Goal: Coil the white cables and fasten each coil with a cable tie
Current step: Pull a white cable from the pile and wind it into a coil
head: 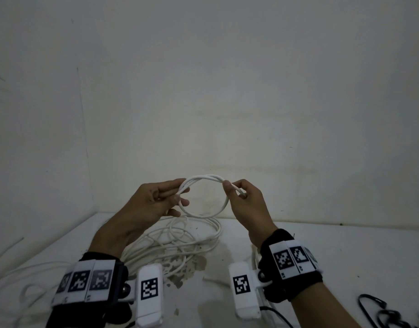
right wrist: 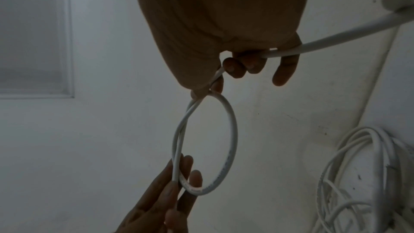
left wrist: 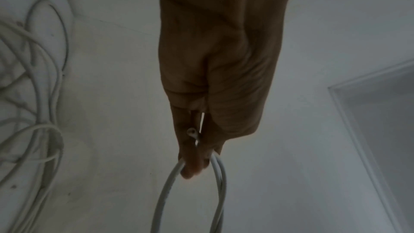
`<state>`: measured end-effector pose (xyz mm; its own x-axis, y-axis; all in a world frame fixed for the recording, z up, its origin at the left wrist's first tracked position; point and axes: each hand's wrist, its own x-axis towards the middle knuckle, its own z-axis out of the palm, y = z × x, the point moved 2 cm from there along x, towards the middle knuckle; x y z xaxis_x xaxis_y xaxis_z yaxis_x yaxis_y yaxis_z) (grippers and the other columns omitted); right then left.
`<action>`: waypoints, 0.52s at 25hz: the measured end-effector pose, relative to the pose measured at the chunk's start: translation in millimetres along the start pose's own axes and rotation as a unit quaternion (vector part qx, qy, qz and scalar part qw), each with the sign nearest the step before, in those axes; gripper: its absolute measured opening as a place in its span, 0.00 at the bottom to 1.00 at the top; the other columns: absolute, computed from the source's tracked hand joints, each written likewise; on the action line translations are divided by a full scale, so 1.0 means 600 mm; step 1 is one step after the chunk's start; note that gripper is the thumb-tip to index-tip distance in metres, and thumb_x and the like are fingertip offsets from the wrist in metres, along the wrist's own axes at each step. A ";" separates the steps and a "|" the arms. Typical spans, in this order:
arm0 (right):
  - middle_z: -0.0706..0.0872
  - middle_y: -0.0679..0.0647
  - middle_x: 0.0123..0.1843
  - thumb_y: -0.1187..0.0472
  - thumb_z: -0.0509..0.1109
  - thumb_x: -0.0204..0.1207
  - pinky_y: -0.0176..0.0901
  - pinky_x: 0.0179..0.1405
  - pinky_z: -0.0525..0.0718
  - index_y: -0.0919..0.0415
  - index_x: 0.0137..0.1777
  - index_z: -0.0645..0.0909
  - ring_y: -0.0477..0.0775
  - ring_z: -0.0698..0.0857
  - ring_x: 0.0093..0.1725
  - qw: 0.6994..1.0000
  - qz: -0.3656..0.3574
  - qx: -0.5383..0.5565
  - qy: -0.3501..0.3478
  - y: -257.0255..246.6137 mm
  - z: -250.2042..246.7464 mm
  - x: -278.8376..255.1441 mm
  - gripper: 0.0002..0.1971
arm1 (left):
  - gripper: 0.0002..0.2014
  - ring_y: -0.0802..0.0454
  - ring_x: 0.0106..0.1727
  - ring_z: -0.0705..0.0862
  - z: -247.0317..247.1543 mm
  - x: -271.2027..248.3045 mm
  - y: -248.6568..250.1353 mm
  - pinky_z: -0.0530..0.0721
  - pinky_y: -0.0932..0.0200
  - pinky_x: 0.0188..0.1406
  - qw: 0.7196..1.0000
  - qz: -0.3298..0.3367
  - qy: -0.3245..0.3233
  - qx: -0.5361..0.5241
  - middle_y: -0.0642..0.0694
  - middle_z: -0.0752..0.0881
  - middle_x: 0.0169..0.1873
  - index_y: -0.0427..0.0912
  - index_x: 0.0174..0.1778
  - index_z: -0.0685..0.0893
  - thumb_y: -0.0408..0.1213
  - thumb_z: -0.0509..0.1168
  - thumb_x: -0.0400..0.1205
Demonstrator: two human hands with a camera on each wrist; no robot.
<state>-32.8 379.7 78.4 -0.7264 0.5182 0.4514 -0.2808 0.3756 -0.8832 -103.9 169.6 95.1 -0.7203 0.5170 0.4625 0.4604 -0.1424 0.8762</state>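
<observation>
A small coil of white cable (head: 205, 178) hangs in the air above the table, held between both hands. My left hand (head: 181, 194) pinches its left side between thumb and fingers, and my right hand (head: 231, 187) pinches its right side. The left wrist view has my left hand (left wrist: 195, 164) gripping the coil (left wrist: 220, 183), with a cut cable end (left wrist: 191, 132) sticking out between the fingers. From the right wrist, the coil (right wrist: 234, 130) is a ring of two or three turns running from my right hand (right wrist: 208, 89) down to my left hand (right wrist: 181, 182).
A loose pile of white cables (head: 180, 242) lies on the white table (head: 333, 256) under my hands, against the back wall. More white cable (head: 26, 268) trails at the left. Black looped strips (head: 374, 306) lie at the front right. Another white cable (right wrist: 336, 42) runs past my right fingers.
</observation>
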 end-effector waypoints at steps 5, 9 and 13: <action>0.66 0.40 0.17 0.41 0.70 0.80 0.34 0.26 0.64 0.61 0.44 0.80 0.42 0.63 0.21 1.000 -0.017 -0.015 -0.019 -0.003 0.002 -0.004 0.21 | 0.14 0.48 0.45 0.91 -0.013 -0.002 0.000 0.85 0.60 0.36 0.997 -0.079 -0.009 -0.021 0.43 0.91 0.50 0.40 0.60 0.87 0.26 0.69 0.80; 0.70 0.38 0.18 0.40 0.69 0.79 0.30 0.23 0.65 0.54 0.41 0.81 0.43 0.66 0.23 0.994 -0.065 -0.077 -0.051 -0.012 0.015 -0.022 0.18 | 0.21 0.55 0.22 0.72 0.009 0.002 -0.008 0.72 0.58 0.33 0.987 -0.155 -0.013 -0.041 0.46 0.73 0.23 0.42 0.40 0.90 0.60 0.72 0.74; 0.71 0.42 0.20 0.37 0.71 0.77 0.30 0.22 0.67 0.56 0.41 0.82 0.42 0.69 0.22 0.993 -0.040 -0.109 -0.036 0.001 0.001 -0.021 0.21 | 0.19 0.61 0.13 0.57 0.022 0.012 -0.009 0.61 0.67 0.12 0.931 -0.204 -0.001 -0.303 0.55 0.58 0.17 0.45 0.32 0.73 0.50 0.57 0.86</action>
<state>-24.1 372.9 72.0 -0.7525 0.4270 0.5014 -0.2027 0.5742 -0.7932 -104.7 185.1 92.1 -0.7695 0.6343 0.0753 -0.2290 -0.3840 0.8945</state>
